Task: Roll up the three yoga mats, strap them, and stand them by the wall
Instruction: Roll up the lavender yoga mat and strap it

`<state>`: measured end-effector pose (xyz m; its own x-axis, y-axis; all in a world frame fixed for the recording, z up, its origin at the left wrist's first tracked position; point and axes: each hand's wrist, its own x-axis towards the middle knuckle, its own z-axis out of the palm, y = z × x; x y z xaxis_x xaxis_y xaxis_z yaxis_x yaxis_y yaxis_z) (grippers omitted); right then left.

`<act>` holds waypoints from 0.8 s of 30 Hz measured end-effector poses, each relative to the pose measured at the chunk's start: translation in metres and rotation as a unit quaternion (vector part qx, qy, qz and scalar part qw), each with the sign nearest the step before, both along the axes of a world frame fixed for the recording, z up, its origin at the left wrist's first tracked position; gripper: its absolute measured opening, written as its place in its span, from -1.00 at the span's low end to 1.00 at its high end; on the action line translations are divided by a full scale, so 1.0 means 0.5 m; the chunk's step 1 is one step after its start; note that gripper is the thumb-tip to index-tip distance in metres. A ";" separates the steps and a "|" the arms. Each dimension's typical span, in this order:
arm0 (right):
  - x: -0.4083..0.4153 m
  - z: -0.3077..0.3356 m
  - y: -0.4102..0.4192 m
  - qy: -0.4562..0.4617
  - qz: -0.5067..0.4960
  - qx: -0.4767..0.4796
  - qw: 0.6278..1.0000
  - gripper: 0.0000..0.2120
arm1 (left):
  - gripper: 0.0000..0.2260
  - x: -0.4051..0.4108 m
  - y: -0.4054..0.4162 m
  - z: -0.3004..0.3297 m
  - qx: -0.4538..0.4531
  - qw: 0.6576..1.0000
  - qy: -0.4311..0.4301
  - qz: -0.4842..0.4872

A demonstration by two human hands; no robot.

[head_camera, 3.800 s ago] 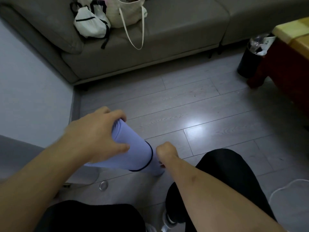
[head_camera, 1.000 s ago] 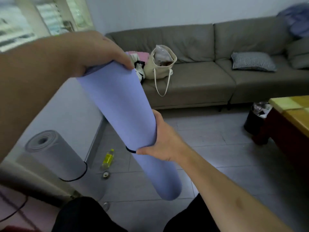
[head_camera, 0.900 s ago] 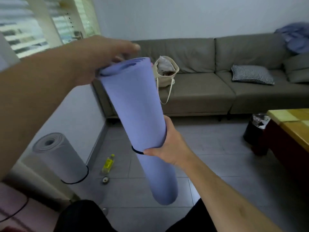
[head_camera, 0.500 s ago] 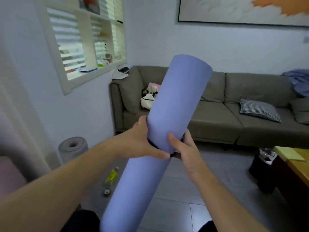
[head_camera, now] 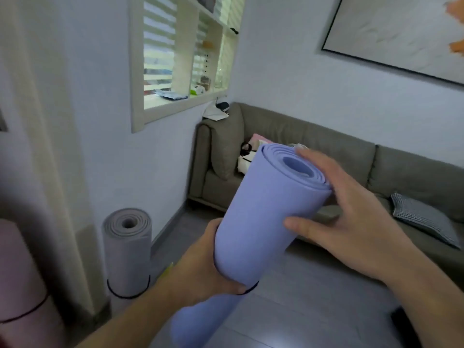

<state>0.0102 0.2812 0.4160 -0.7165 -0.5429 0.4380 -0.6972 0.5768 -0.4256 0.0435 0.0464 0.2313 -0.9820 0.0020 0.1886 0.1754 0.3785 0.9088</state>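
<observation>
Fingers (head_camera: 317,160) of the right hand (head_camera: 356,217) lie spread and nearly straight against the top end of the blue mat (head_camera: 266,222), with the thumb laid across the roll's side below the rim, so the hand cups the end rather than clenching it. Lower down, the left hand (head_camera: 200,267) wraps the roll from its left side, its fingers curled round the underside just above a thin black strap (head_camera: 248,290) that rings the mat. Held between the two hands, the mat is off the floor and tilted, its open spiral end up and to the right toward the camera, its lower end dropping toward the bottom of the view between the forearms. To the left, a grey mat (head_camera: 127,249) stands upright on the floor against the wall (head_camera: 100,151), below the window, with its own black strap (head_camera: 128,292) near the base. Further left, at the frame edge, a pink mat (head_camera: 20,285) stands upright too, also banded with a dark strap; a pale curtain (head_camera: 50,146) hangs between these two. A small yellow-green thing (head_camera: 167,268) shows just beside the left wrist, too hidden to name. Beyond the hands a grey sofa (head_camera: 326,151) runs along the far wall; bags (head_camera: 247,156) sit on its left seat, partly hidden behind the blue mat so that their contents cannot be made out, and a checked cushion (head_camera: 424,222) lies on the right seat.
</observation>
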 end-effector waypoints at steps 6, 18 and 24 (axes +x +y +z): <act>-0.174 -0.096 -0.173 0.017 -0.013 -0.002 1.000 -0.62 | 0.04 -0.170 -0.116 -0.143 0.045 0.997 -0.006 0.055; -0.692 -0.460 -0.470 -0.082 -0.031 -0.034 0.996 -0.67 | -0.18 -0.569 -0.269 -0.224 0.211 0.961 -0.086 0.157; -0.906 -0.563 -0.600 -0.105 -0.038 -0.022 0.994 -0.65 | -0.28 -0.638 -0.301 -0.283 0.241 0.934 -0.161 0.208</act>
<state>-0.4429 -0.0190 0.1346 -0.8330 -0.4671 0.2964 -0.5453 0.6026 -0.5827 -0.2756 -0.1039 0.0900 -0.8848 -0.4019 -0.2356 -0.2069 -0.1140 0.9717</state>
